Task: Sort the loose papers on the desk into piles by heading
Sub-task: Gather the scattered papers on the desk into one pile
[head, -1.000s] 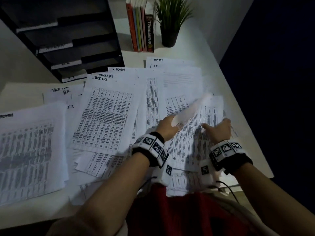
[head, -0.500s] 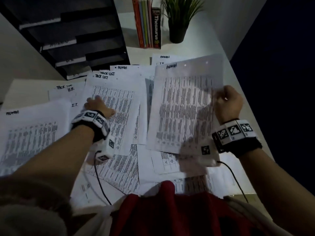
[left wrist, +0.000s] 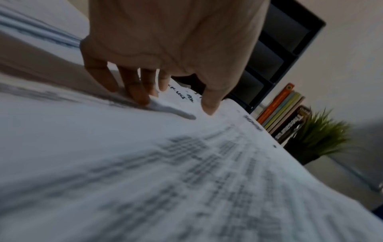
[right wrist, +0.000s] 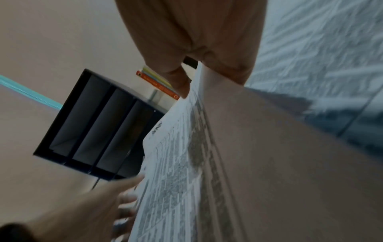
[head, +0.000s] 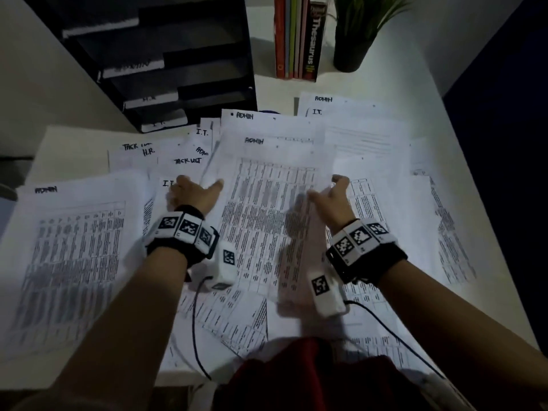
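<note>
A: Item one?

B: White printed sheet headed ADMIN (head: 267,209), raised over the loose white papers (head: 370,149) mid-tabletop. My right hand (head: 332,203) pinches its right edge, thumb on top; my left hand (head: 192,194) is relaxed, thumb at its left edge, likely steadying it for transfer.

A: Surroundings?

B: White stack headed ADMIN (head: 74,247) at left, probable destination. Black tiered letter tray (head: 154,63), upright coloured books (head: 296,40), green potted plant (head: 355,28) behind. Overlapping sheets clutter the route.
</note>
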The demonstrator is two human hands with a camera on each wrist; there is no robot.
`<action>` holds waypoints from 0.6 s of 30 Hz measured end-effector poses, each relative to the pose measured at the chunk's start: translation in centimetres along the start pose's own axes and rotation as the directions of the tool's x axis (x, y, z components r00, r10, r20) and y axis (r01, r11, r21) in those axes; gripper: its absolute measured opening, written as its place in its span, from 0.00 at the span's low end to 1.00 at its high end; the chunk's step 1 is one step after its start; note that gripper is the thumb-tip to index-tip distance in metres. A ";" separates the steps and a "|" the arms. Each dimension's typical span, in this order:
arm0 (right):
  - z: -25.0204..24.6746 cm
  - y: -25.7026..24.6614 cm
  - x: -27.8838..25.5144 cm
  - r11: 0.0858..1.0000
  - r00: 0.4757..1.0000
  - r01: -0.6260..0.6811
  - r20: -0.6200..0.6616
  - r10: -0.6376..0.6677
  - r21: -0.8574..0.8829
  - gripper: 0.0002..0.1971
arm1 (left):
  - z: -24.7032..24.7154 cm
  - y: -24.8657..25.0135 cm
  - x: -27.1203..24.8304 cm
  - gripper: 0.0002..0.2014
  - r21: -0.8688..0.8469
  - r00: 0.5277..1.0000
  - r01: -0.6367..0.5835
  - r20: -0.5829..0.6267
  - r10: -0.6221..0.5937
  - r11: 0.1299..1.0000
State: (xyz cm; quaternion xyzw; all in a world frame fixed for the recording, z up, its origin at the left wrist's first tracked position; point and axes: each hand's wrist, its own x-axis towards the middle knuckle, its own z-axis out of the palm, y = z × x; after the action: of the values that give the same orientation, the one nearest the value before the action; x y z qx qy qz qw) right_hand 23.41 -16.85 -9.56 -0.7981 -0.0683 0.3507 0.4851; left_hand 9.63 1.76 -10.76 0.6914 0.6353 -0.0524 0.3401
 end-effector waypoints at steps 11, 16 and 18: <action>-8.1 -3.3 -2.2 0.878 0.890 0.276 -0.242 -0.387 -0.391 0.12 | 0.1 1.7 -3.3 0.27 0.022 0.983 -0.166 0.081 0.164 0.986; -13.1 -0.4 -1.1 0.856 0.910 0.009 -0.352 -0.221 -0.516 0.22 | 1.7 2.7 -5.7 0.34 0.091 0.940 -0.310 0.183 0.290 0.947; -13.1 1.2 -1.5 0.843 0.938 -0.071 -0.324 -0.126 -0.533 0.26 | 2.8 3.1 -6.2 0.36 0.093 0.936 -0.304 0.217 0.279 0.948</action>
State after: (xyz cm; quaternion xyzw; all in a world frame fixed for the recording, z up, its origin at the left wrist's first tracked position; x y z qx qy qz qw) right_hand 30.18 -27.68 -6.09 -0.9496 -0.0889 0.1643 0.2517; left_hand 12.28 -4.82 -8.49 0.7890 0.4834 -0.1107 0.3626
